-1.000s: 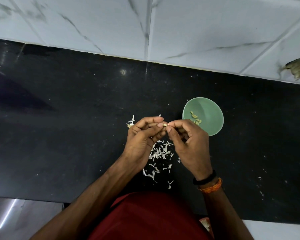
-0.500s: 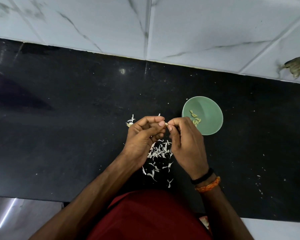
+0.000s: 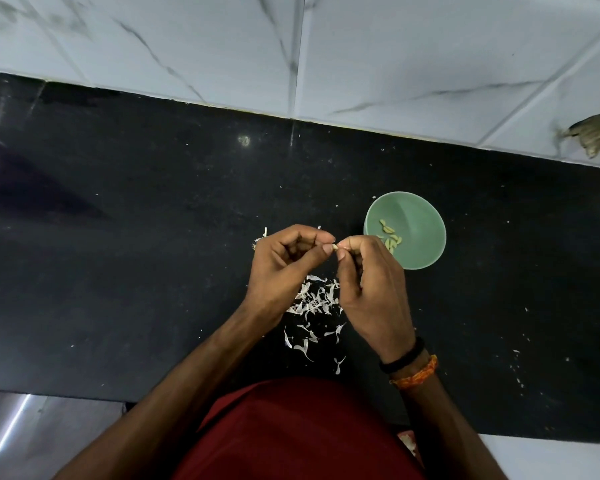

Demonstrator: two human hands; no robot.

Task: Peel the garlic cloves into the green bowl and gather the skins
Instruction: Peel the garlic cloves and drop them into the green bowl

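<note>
Black speckled stone countertop (image 3: 118,271) against white marble-veined wall tiles (image 3: 430,46). Above its middle, left hand (image 3: 284,268) and right hand (image 3: 371,292), fingertips meeting. Pinched between the thumbs and forefingers of both, one small pale garlic clove (image 3: 335,247); remaining fingers curled inward. Just right of the hands, round green bowl (image 3: 420,244) on the counter, several peeled yellowish cloves (image 3: 390,235) lying inside near its left wall. Below and between the hands, loose scatter of thin white garlic skins (image 3: 314,306) on the stone. On the right wrist, black band (image 3: 402,356) beside orange thread bracelet (image 3: 418,374). Near the lower edge, dark red shirt (image 3: 291,434).
</note>
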